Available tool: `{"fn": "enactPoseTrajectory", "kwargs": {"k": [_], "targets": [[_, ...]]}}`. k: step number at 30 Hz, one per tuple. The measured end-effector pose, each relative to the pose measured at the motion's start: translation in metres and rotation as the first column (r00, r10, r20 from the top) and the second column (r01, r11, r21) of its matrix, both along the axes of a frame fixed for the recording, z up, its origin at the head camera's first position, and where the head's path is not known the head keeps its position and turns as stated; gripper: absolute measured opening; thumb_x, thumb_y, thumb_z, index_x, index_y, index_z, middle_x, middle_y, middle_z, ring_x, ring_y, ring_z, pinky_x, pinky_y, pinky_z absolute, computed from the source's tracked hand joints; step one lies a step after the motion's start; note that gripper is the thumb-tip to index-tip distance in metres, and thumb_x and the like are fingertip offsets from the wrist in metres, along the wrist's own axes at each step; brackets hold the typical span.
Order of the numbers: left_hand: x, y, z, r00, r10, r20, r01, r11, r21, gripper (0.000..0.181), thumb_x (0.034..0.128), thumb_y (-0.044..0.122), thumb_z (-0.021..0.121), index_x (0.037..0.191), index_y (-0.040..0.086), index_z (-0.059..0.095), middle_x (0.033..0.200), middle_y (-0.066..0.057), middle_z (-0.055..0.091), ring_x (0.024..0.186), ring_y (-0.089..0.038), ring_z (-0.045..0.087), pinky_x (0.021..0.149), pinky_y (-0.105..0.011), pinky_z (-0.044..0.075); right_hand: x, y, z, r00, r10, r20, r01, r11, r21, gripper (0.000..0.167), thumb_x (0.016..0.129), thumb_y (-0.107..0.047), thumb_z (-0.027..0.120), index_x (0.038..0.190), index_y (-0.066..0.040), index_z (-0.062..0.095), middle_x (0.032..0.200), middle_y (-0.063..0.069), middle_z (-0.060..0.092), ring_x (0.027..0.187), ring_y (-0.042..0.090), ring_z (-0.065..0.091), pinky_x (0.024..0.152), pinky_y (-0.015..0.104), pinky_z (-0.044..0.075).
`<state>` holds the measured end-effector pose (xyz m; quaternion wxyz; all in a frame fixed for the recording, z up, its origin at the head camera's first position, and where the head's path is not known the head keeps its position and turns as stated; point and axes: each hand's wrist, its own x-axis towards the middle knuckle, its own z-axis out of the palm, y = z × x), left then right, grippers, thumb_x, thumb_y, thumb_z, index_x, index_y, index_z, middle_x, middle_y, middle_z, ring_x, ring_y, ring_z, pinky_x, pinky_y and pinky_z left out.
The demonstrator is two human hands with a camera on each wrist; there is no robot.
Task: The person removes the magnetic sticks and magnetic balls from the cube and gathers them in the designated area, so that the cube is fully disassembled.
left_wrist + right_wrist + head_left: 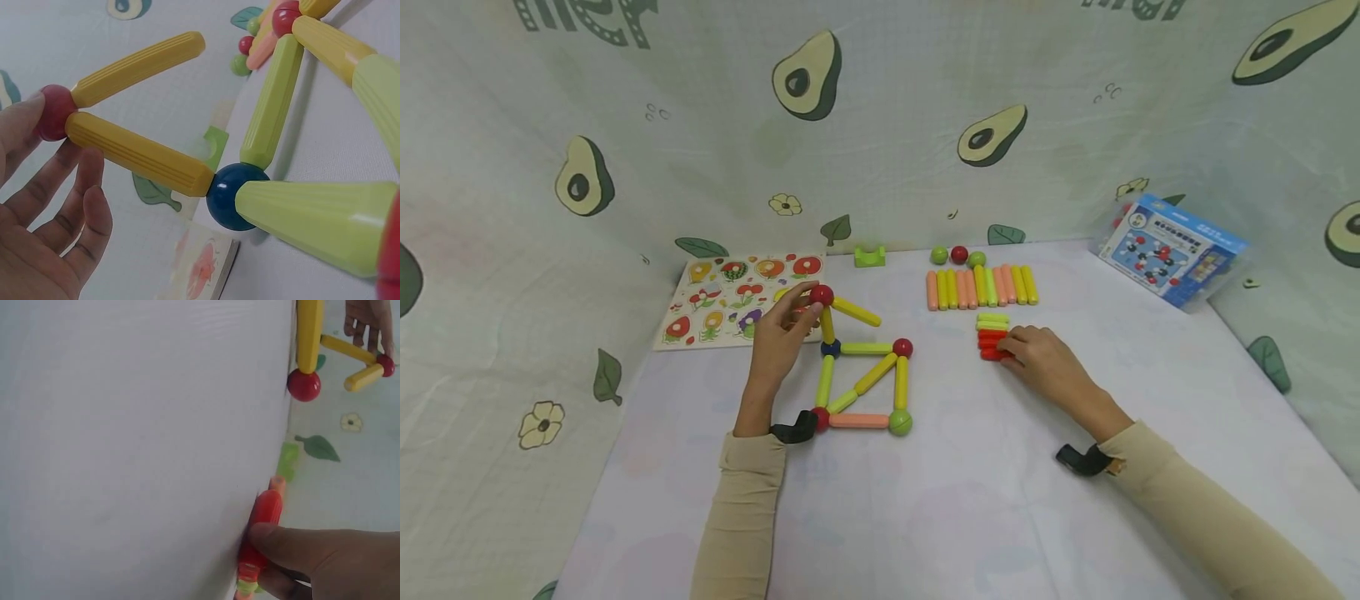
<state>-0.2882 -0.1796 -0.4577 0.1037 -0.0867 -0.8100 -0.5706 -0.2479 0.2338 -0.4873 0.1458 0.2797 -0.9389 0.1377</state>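
With thumb and fingers my left hand (778,337) pinches a red ball (57,112). Two yellow sticks join that ball: one yellow stick (140,153) runs down to a dark blue ball (231,197), while the other yellow stick (857,312) sticks out with a free end. Below, a square frame lies on the table: green sticks (867,348), a salmon stick (859,422), a yellow side and a diagonal, joined by red, blue and green balls. On the right, my right hand (1051,362) pinches a red stick (267,509) at a small stack of red and light green sticks (992,322).
A row of salmon, yellow and green sticks (943,290) lies at the back, with three balls (959,255) behind it. A fruit picture board (700,287) is at the back left, near a green block (869,257). A blue box (1172,250) leans at the back right.
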Motion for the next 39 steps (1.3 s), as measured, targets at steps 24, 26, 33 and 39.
{"fn": "enactPoseTrajectory", "kwargs": {"k": [24,26,33,39], "targets": [[0.002,-0.001,-0.003,1.0,-0.021,-0.009,0.021,0.999,0.027,0.043,0.0953,0.049,0.063,0.137,0.037,0.059,0.122,0.0,0.068,0.094,-0.027,0.066,0.08,-0.031,0.054,-0.046,-0.133,0.028,0.947,0.259,0.19,-0.154,0.885,-0.44,0.043,0.092,-0.012,0.074,0.131,-0.005,0.059,0.119,0.01,0.064,0.107,0.021,0.06,0.095,0.042,0.053],[0.002,-0.001,-0.002,1.0,-0.024,-0.013,0.025,0.999,0.024,0.043,0.0956,0.048,0.063,0.137,0.037,0.059,0.123,-0.001,0.068,0.095,-0.03,0.066,0.081,-0.031,0.054,-0.049,-0.137,0.027,0.945,0.255,0.203,-0.139,0.88,-0.454,0.043,0.092,-0.013,0.074,0.131,-0.004,0.057,0.12,0.012,0.063,0.108,0.023,0.06,0.096,0.041,0.052],[0.002,0.0,0.0,0.999,-0.034,-0.012,0.034,0.999,0.023,0.044,0.0956,0.048,0.063,0.138,0.038,0.059,0.124,-0.002,0.067,0.099,-0.038,0.065,0.083,-0.033,0.054,-0.055,-0.152,0.024,0.929,0.253,0.269,-0.083,0.853,-0.516,0.043,0.091,-0.011,0.075,0.128,-0.003,0.055,0.122,0.014,0.063,0.112,0.026,0.063,0.099,0.039,0.051],[0.002,0.0,0.001,0.999,-0.032,-0.016,0.032,0.999,0.02,0.044,0.0953,0.049,0.063,0.138,0.038,0.059,0.123,0.001,0.068,0.094,-0.025,0.067,0.083,-0.035,0.055,-0.055,-0.161,0.022,0.906,0.305,0.293,-0.097,0.825,-0.557,0.04,0.094,-0.012,0.071,0.129,-0.003,0.055,0.126,0.009,0.062,0.113,0.024,0.065,0.097,0.039,0.052]]}}
